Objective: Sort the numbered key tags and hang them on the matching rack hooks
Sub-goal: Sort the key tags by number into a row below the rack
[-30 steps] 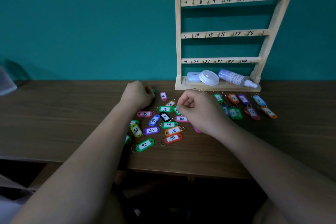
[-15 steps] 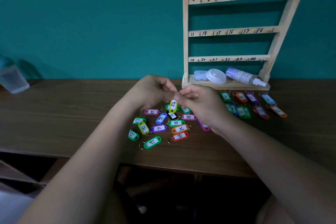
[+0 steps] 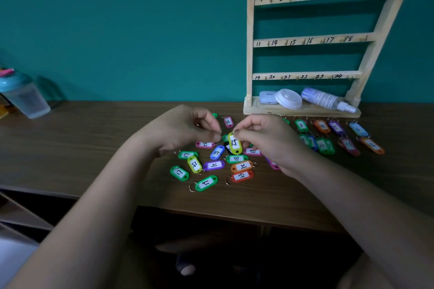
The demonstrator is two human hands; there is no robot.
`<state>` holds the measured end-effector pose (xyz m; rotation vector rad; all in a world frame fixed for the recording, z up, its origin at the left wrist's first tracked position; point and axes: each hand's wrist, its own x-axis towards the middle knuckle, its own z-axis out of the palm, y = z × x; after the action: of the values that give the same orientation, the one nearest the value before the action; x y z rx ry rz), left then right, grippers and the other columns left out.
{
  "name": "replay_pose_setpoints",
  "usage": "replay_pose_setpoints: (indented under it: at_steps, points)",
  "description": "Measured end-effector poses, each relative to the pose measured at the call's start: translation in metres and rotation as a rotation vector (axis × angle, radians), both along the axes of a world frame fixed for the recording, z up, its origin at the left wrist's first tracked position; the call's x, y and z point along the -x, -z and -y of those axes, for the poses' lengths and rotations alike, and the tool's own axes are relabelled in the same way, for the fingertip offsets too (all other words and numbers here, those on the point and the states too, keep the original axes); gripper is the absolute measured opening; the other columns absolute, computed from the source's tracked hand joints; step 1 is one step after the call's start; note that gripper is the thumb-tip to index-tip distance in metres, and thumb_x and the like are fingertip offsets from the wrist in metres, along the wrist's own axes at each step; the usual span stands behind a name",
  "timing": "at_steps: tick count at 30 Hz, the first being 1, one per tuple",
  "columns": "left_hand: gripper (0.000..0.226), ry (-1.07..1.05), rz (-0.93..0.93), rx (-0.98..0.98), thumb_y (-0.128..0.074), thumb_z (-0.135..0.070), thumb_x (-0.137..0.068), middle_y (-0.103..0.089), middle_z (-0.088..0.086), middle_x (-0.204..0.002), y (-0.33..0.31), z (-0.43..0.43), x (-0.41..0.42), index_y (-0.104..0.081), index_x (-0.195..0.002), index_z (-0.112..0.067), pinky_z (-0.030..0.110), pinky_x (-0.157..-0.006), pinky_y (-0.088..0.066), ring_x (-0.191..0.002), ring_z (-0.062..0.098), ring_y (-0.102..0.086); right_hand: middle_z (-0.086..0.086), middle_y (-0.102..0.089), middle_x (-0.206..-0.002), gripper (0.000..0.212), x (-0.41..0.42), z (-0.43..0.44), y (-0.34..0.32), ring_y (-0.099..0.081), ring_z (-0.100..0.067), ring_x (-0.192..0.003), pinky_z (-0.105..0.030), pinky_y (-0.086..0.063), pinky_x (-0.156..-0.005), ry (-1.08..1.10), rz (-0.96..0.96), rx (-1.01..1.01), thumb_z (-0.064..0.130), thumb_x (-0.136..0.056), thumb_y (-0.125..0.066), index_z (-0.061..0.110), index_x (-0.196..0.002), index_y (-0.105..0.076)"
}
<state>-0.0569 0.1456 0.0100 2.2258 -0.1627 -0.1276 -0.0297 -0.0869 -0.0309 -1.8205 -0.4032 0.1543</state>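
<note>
Well, the right hand [image 3: 265, 138] pinches the little metal ring [image 3: 233, 133] on top of a yellow-green plastic key tag [image 3: 234, 144] marked 15. Held by the ring, the tag hangs straight down with its number facing the person, so it is easy to read, and the ring is free to slip over a hook. It hangs just above the pile of loose coloured plastic key tags [image 3: 212, 165] on the brown wooden table [image 3: 70, 143], well apart from the rack.

The left hand [image 3: 185, 129] is just beside the ring, fingers curled and tips close together. It is dim there, so I cannot tell if they hold anything.

The tall pale wooden rack with numbered hooks [image 3: 250, 54] stands at the back by the teal wall [image 3: 117, 30], and no tag hangs on the hooks I can see. The spot marked 15 [image 3: 292, 42] is on the middle bar, so I think the tag must go up and to the right.

A neat row of tags with small numbers, like the green tag marked 3 [image 3: 301, 125], lies in front of the rack's foot, likely set in order so they can go up one by one. The pile has big numbers, like the green tag marked 19 [image 3: 206, 183], so the sorting looks only partly done
</note>
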Motion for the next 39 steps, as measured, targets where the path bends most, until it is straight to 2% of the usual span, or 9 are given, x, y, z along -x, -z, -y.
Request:
replay_pose_setpoints:
  at_steps: [3, 8, 16, 19, 22, 26, 28, 32, 39]
  points:
    - [0.021, 0.075, -0.005, -0.226, -0.091, -0.014, -0.080, -0.079, -0.009, -0.094, 0.002, -0.014, 0.009, -0.080, -0.095, -0.025, 0.013, -0.075, -0.048, -0.081, -0.001, -0.066, -0.006, -0.078, -0.079, 0.006, 0.002, 0.000, 0.000, -0.067, -0.009, -0.068, -0.016, -0.053, -0.063, -0.012, 0.010, 0.005, 0.010, -0.090, -0.077, 0.016, -0.091, -0.080]
    - [0.032, 0.113, -0.077, -0.493, -0.095, -0.027, -0.075, -0.073, -0.022, -0.103, 0.009, -0.028, 0.015, -0.079, -0.097, -0.043, 0.017, -0.082, -0.045, -0.096, -0.008, -0.062, -0.001, -0.080, -0.082, 0.006, 0.003, -0.002, 0.002, -0.069, -0.008, -0.071, -0.030, -0.058, -0.075, -0.024, 0.001, 0.023, 0.015, -0.090, -0.078, 0.020, -0.092, -0.081]
    - [0.020, 0.088, -0.063, -0.591, -0.092, -0.035, -0.077, -0.072, -0.021, -0.092, 0.013, -0.033, 0.016, -0.079, -0.092, -0.039, 0.018, -0.073, -0.040, -0.088, -0.008, -0.060, 0.006, -0.080, -0.085, 0.005, 0.007, -0.006, 0.002, -0.069, -0.001, -0.071, -0.017, -0.050, -0.068, -0.058, 0.010, 0.055, 0.020, -0.093, -0.078, 0.023, -0.096, -0.081]
    - [0.016, 0.084, -0.056, -0.544, -0.093, -0.035, -0.077, -0.071, -0.022, -0.079, 0.010, -0.035, 0.016, -0.079, -0.085, -0.034, 0.022, -0.072, -0.044, -0.077, -0.006, -0.063, 0.004, -0.080, -0.086, 0.004, 0.007, -0.005, 0.002, -0.069, -0.003, -0.071, -0.017, -0.050, -0.067, -0.056, 0.023, 0.056, 0.021, -0.094, -0.078, 0.023, -0.097, -0.080]
    - [0.013, 0.066, -0.049, -0.478, -0.091, -0.032, -0.080, -0.075, -0.013, -0.080, 0.008, -0.034, 0.016, -0.078, -0.085, -0.030, 0.030, -0.080, -0.052, -0.078, 0.004, -0.069, -0.001, -0.079, -0.084, 0.006, 0.006, -0.004, 0.004, -0.069, -0.008, -0.070, -0.026, -0.054, -0.070, -0.041, 0.004, 0.025, 0.018, -0.092, -0.080, 0.021, -0.097, -0.079]
    - [0.017, 0.025, -0.020, -0.237, -0.089, -0.033, -0.083, -0.076, -0.002, -0.082, 0.001, -0.024, 0.020, -0.076, -0.088, -0.024, 0.030, -0.075, -0.047, -0.073, 0.006, -0.063, -0.004, -0.078, -0.080, 0.009, 0.005, 0.000, 0.006, -0.068, -0.013, -0.065, -0.035, -0.052, -0.065, -0.008, -0.020, -0.012, 0.014, -0.091, -0.081, 0.017, -0.098, -0.077]
    - [0.019, 0.010, -0.035, -0.096, -0.088, -0.031, -0.084, -0.077, 0.000, -0.083, -0.003, -0.010, 0.023, -0.076, -0.090, -0.018, 0.024, -0.070, -0.046, -0.072, 0.006, -0.062, -0.006, -0.078, -0.079, 0.012, 0.005, 0.004, 0.005, -0.069, -0.014, -0.063, -0.034, -0.051, -0.061, 0.002, -0.023, -0.022, 0.013, -0.091, -0.082, 0.016, -0.100, -0.075]
    - [0.019, -0.035, -0.111, 0.140, -0.087, -0.024, -0.085, -0.072, 0.002, -0.074, 0.001, 0.024, 0.020, -0.075, -0.091, -0.012, 0.025, -0.058, -0.038, -0.064, 0.011, -0.055, -0.003, -0.079, -0.080, 0.014, 0.006, 0.013, 0.002, -0.071, -0.013, -0.064, -0.026, -0.048, -0.056, 0.044, -0.028, -0.042, 0.014, -0.091, -0.081, 0.016, -0.103, -0.074]
    - [0.021, -0.149, -0.132, 0.262, -0.085, -0.024, -0.087, -0.074, -0.002, -0.071, 0.008, 0.054, 0.009, -0.076, -0.098, -0.009, 0.019, -0.058, -0.043, -0.064, 0.009, -0.054, 0.003, -0.079, -0.088, 0.014, 0.008, 0.034, -0.001, -0.074, -0.009, -0.075, -0.019, -0.052, -0.060, 0.072, 0.019, -0.087, 0.016, -0.097, -0.077, 0.020, -0.110, -0.073]
